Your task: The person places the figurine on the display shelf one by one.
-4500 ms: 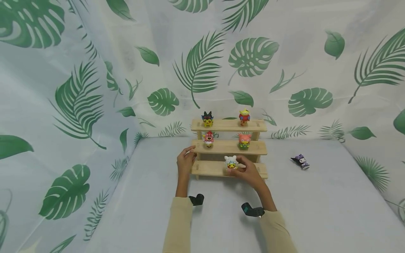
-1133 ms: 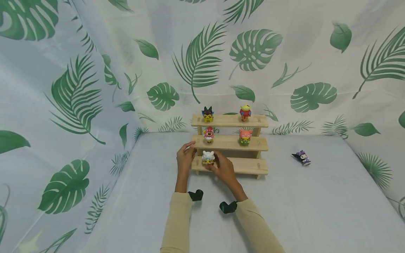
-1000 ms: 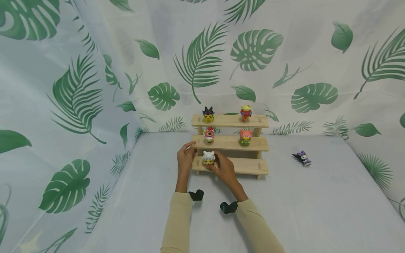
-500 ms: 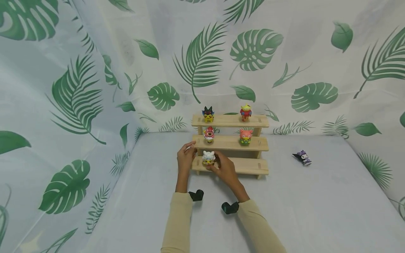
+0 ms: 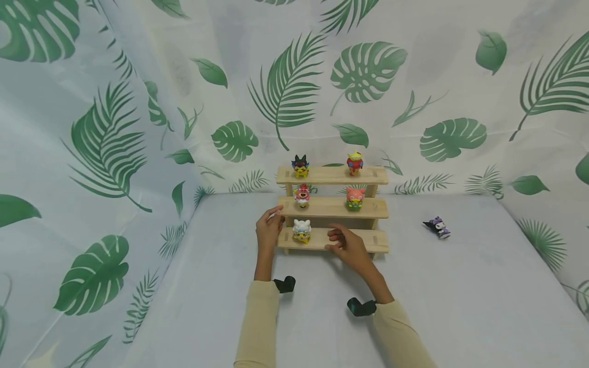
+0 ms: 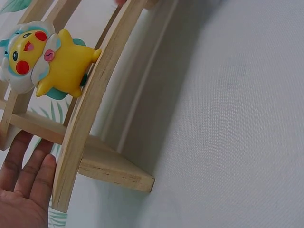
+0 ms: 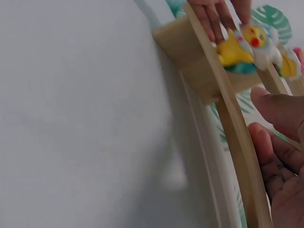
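A small yellow figurine [image 5: 301,231] with a white, two-eared hood stands upright at the left end of the bottom tier of a wooden three-tier display stand [image 5: 340,240]. In the left wrist view the same figurine [image 6: 61,64] shows a yellow body and red cheeks. My left hand [image 5: 269,232] touches the stand's left side; its fingers [image 6: 35,173] lie fairly straight against the wood, thumb hidden. To the figurine's right, my right hand [image 5: 350,249] hovers at the bottom tier with loosely bent fingers and nothing between them.
The middle tier holds a pink-and-red figurine [image 5: 302,196] and a pink-and-green figurine [image 5: 355,199]. On the top tier stand a black-eared figurine [image 5: 300,166] and a red-and-blue figurine [image 5: 355,163]. A purple-and-black figurine [image 5: 438,227] lies on the white tabletop to the right.
My right hand carried the white-hooded figurine leftward along the bottom tier, then let it go and drew back to the right. The left hand stayed at the stand's side.
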### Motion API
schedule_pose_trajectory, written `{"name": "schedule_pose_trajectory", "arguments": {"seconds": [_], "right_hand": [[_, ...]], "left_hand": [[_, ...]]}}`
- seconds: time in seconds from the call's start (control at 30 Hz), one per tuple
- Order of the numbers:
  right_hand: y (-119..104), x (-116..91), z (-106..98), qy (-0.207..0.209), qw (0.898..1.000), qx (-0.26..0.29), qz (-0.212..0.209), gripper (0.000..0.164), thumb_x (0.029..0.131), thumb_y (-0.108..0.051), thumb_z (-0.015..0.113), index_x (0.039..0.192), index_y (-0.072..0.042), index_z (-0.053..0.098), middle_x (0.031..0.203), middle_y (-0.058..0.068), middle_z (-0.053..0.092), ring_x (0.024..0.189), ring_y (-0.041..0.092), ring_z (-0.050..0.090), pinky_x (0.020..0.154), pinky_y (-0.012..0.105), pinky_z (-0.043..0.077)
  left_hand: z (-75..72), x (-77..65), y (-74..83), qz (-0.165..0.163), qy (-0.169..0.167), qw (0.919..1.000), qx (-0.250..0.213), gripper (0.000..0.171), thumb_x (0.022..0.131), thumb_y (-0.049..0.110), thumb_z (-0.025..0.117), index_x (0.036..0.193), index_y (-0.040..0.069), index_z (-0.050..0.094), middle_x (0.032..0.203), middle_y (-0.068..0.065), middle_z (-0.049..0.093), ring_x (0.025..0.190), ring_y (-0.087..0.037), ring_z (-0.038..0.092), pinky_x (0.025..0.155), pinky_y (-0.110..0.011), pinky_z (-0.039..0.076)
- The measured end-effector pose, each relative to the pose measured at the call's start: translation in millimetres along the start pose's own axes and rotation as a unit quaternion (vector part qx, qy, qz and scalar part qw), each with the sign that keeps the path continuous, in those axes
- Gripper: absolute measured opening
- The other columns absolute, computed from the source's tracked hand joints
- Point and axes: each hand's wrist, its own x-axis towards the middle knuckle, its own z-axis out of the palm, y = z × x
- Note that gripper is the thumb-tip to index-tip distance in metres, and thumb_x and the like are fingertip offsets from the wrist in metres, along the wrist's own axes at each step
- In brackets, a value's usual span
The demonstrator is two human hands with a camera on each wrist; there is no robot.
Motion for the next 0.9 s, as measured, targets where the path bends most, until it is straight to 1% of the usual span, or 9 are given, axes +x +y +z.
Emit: {"name": "schedule_pose_trajectory", "arguments": {"seconds": [0.1,0.23,0.3,0.4,0.5,0.6,0.73,0.8,0.9], "right_hand": [[7,-8,-21,0.029,0.999,-0.017,-0.007,0.042,0.084,-0.001,0.074,0.123,0.005,0.059,0.101,0.018,0.071,0.088,0.028,0.069,0.07,0.02,0.055],[21,-19,-50,0.133,0.99,-0.054,0.014,0.025,0.088,-0.003,0.07,0.113,0.002,0.065,0.093,0.015,0.072,0.08,0.006,0.065,0.065,0.01,0.049],[29,-23,-65,0.205,0.976,-0.059,0.041,0.02,0.09,-0.004,0.069,0.109,0.002,0.067,0.09,0.017,0.071,0.076,-0.005,0.06,0.062,0.006,0.046],[44,-29,-88,0.307,0.946,-0.056,0.094,0.016,0.093,-0.004,0.064,0.107,0.003,0.067,0.089,0.016,0.069,0.07,-0.013,0.055,0.058,0.004,0.042],[58,-36,-108,0.371,0.913,-0.048,0.161,0.022,0.096,-0.008,0.058,0.114,0.002,0.063,0.094,0.009,0.064,0.065,-0.014,0.053,0.055,0.003,0.042],[71,-43,-127,0.388,0.887,-0.024,0.25,0.036,0.097,-0.013,0.053,0.132,-0.003,0.051,0.111,0.004,0.049,0.062,-0.014,0.052,0.055,0.003,0.043],[85,-50,-144,0.369,0.86,0.034,0.349,0.057,0.098,-0.016,0.049,0.15,-0.012,0.023,0.134,0.007,0.026,0.061,-0.013,0.053,0.055,0.005,0.046],[91,-50,-150,0.355,0.853,0.067,0.376,0.064,0.099,-0.017,0.049,0.153,-0.016,0.014,0.143,0.011,0.018,0.061,-0.012,0.054,0.055,0.006,0.048],[98,-47,-157,0.332,0.853,0.102,0.391,0.07,0.099,-0.018,0.05,0.155,-0.02,0.008,0.155,0.013,0.012,0.063,-0.013,0.056,0.059,0.008,0.051]], "left_hand": [[0.8,-0.4,-1.4,0.004,-0.002,1.0,0.0,0.022,0.099,0.023,0.059,0.113,0.013,0.072,0.098,-0.013,0.075,0.091,-0.026,0.071,0.07,-0.031,0.056],[0.9,-1.1,-3.3,0.012,-0.003,0.9999,0.003,0.024,0.099,0.025,0.059,0.114,0.012,0.072,0.102,-0.015,0.074,0.09,-0.02,0.072,0.078,-0.039,0.058],[0.7,-1.4,-3.4,0.014,-0.004,0.9999,0.003,0.025,0.099,0.026,0.059,0.115,0.011,0.072,0.105,-0.015,0.074,0.091,-0.017,0.072,0.081,-0.041,0.058],[0.0,-1.4,-3.0,0.013,-0.007,0.9999,0.0,0.025,0.099,0.027,0.059,0.114,0.012,0.072,0.106,-0.015,0.074,0.093,-0.019,0.072,0.083,-0.044,0.057],[-0.5,-1.6,-1.2,0.014,-0.008,0.9999,-0.004,0.024,0.099,0.026,0.06,0.114,0.012,0.072,0.108,-0.015,0.073,0.098,-0.024,0.071,0.086,-0.048,0.056],[-1.1,-1.1,-0.2,0.02,-0.009,0.9998,-0.003,0.025,0.099,0.027,0.059,0.115,0.012,0.071,0.108,-0.017,0.073,0.099,-0.028,0.071,0.085,-0.049,0.056],[-1.3,-0.6,-0.5,0.024,-0.012,0.9996,0.003,0.027,0.099,0.027,0.059,0.116,0.01,0.071,0.109,-0.018,0.073,0.097,-0.028,0.071,0.08,-0.042,0.058],[-1.4,-0.7,-0.6,0.023,-0.012,0.9996,0.003,0.026,0.099,0.027,0.059,0.116,0.011,0.071,0.109,-0.017,0.073,0.098,-0.027,0.071,0.079,-0.041,0.058],[-1.6,-0.9,-0.6,0.025,-0.01,0.9996,0.002,0.027,0.098,0.028,0.06,0.115,0.011,0.071,0.109,-0.017,0.073,0.097,-0.026,0.071,0.08,-0.043,0.058]]}}
